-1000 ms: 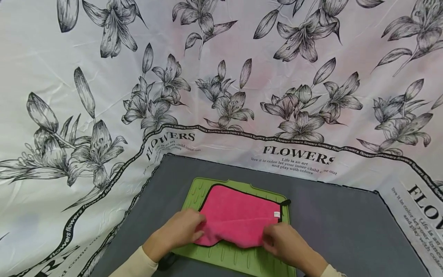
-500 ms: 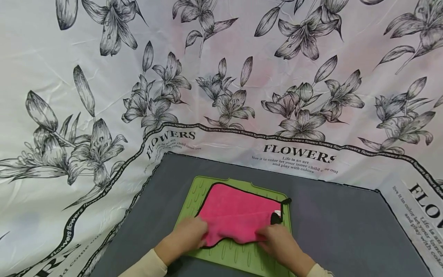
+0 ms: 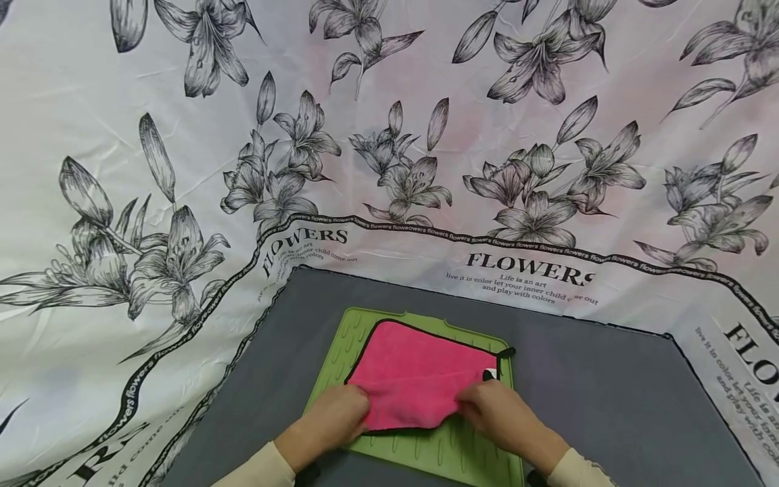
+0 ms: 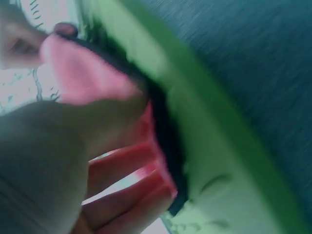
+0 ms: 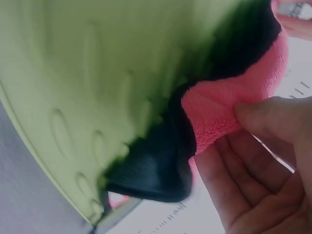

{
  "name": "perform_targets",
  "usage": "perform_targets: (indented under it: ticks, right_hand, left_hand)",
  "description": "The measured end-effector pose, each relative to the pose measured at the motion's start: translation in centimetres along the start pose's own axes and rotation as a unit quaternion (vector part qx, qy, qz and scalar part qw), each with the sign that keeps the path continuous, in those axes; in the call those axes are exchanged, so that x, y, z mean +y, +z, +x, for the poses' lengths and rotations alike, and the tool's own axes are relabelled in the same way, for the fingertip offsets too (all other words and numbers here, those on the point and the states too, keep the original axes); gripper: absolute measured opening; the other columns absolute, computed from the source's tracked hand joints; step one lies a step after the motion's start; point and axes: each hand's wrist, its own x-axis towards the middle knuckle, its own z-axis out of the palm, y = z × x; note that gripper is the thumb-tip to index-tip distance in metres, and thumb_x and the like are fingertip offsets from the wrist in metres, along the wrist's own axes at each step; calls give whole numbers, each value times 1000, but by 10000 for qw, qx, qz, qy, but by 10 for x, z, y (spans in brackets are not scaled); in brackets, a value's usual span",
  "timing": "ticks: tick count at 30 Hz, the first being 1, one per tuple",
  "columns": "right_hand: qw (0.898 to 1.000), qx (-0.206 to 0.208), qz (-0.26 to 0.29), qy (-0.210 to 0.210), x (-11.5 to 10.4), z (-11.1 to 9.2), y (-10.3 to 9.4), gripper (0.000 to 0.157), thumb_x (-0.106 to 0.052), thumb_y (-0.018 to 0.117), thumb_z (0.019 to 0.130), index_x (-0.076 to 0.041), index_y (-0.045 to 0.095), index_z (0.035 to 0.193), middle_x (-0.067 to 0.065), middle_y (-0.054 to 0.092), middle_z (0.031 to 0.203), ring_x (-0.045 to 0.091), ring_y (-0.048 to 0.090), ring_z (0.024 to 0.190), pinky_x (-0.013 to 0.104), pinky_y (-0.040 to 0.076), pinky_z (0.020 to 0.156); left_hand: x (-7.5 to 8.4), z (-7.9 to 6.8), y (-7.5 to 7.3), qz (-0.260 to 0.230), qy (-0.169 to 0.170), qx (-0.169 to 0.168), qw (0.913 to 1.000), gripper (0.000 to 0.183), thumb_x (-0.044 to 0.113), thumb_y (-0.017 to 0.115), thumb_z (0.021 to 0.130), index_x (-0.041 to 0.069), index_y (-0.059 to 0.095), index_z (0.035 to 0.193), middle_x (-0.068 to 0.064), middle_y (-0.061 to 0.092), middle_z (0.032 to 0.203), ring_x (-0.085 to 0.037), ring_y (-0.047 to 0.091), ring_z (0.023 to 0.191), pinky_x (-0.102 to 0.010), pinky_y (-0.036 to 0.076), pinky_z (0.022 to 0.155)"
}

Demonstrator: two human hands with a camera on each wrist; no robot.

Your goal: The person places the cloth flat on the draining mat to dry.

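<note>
A pink plush cloth (image 3: pixel 420 352) with black edging and a small white tag lies on a green ridged mat (image 3: pixel 450 450). Its front part is folded back over the rest. At the cloth's left front, my left hand (image 3: pixel 339 414) grips the edge. My right hand (image 3: pixel 502 412) pinches the fold at the right. The right wrist view shows the thumb on the fuzzy pink side of the cloth (image 5: pixel 214 105) and the fingers beneath, with the edge lifted off the mat. In the blurred left wrist view, the cloth (image 4: pixel 83 73) sits between thumb and fingers.
The mat rests on a dark grey tabletop (image 3: pixel 608 399). Behind and to the left hangs a white sheet (image 3: pixel 395 74) printed with black lilies and lettering. A short black loop (image 3: pixel 506 352) sticks out at the cloth's far right corner.
Both hands have drawn closer together on the cloth, and its front edge has been folded further back. More of the mat's front now shows, and the tag is partly covered.
</note>
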Motion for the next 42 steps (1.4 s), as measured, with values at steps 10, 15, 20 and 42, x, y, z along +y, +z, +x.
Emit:
perform_targets:
  ticks: [10,15,20,42]
  right_hand:
    - [9986,-334,355,-226,-18,-3,-30,47,6,72,91,-27,52,65,-22,28,64,-6,25,61,17,28,55]
    - [9946,-793,657,-84,-14,-13,-25,30,5,70,94,-18,76,77,-20,58,68,-10,41,63,17,44,57]
    - [9962,-718,451,201,-1,-20,-21,16,0,74,96,-10,86,97,-5,79,83,-7,60,70,24,58,66]
    - [9952,17,-676,707,54,14,-44,11,-3,85,90,-13,81,91,-3,77,81,9,65,67,28,54,62]
  left_hand:
    - [-8,-4,-5,-431,112,29,9990,41,-4,79,86,19,55,62,10,51,60,-4,45,58,-22,40,52]
    - [-16,-8,-16,-1421,430,-230,9886,52,-7,73,89,22,40,60,17,22,61,-2,17,62,-18,18,55]
    - [-22,-7,-25,-1767,300,-308,9833,50,-2,76,91,21,41,65,16,18,67,-1,14,63,-19,13,55]
    - [-57,78,-48,-1027,-497,-555,9919,28,12,83,99,4,81,125,-12,82,120,-26,79,105,-39,66,84]
